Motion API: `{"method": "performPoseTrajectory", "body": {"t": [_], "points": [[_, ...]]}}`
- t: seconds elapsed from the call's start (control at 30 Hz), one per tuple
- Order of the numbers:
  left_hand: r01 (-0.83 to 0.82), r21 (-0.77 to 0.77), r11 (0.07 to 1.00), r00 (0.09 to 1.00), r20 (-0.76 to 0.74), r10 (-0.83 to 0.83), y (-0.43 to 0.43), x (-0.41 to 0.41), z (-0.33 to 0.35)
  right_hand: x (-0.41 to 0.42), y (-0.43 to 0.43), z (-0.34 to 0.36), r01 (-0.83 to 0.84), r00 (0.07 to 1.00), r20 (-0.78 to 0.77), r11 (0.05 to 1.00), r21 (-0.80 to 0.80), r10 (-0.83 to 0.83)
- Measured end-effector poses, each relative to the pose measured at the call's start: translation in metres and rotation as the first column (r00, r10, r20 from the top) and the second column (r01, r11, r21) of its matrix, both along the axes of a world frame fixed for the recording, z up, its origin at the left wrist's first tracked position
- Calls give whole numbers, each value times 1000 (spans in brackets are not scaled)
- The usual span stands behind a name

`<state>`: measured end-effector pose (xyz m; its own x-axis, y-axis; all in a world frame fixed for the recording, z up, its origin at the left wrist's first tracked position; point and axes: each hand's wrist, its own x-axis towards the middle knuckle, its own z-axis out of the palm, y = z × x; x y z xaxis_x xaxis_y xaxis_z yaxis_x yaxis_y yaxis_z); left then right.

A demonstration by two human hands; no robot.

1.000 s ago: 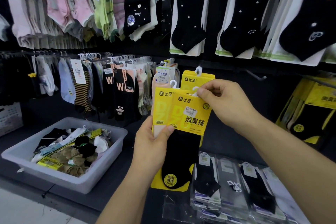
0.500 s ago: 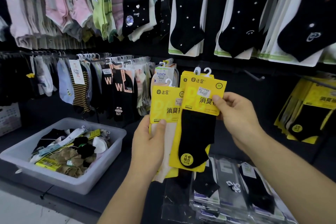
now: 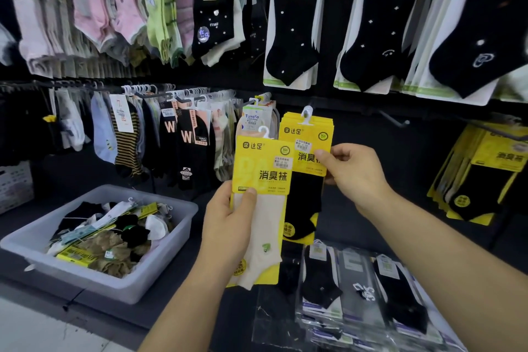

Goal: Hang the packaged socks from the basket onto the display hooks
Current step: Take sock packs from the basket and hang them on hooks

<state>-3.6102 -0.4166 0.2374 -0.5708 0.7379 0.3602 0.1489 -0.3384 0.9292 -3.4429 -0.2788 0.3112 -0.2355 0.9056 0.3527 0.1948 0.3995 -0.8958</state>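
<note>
two yellow sock packs, one in each hand
left hand [image 3: 228, 226] grips the cream pack [image 3: 263, 180] by its card, held low as next in line; right hand [image 3: 354, 171] pinches the black pack [image 3: 307, 194] by its edge, steadying its white hanger [image 3: 307, 115] at the display (seated, i judge); more wait in the basket [image 3: 160, 280].

Yellow card pack with cream sock [image 3: 261, 168]: smooth, faintly glossy card; matt knit cloth.
Yellow card pack with black sock [image 3: 303, 134]: same sheeny card; matt black knit.
Pale grey plastic basket [image 3: 160, 274]: translucent, smooth.
Clear film sleeves [image 3: 351, 294], near right: glossy, crinkled.
Thin dark display hook [image 3: 395, 120], far right: probably metal.
</note>
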Motion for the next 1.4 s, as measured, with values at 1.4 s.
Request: {"method": "performPoseTrajectory", "body": {"t": [1.4], "points": [[162,-50,985,981,-99,-167,16,27,10,23,-35,54,-188,981,94,944,270,168]]}}
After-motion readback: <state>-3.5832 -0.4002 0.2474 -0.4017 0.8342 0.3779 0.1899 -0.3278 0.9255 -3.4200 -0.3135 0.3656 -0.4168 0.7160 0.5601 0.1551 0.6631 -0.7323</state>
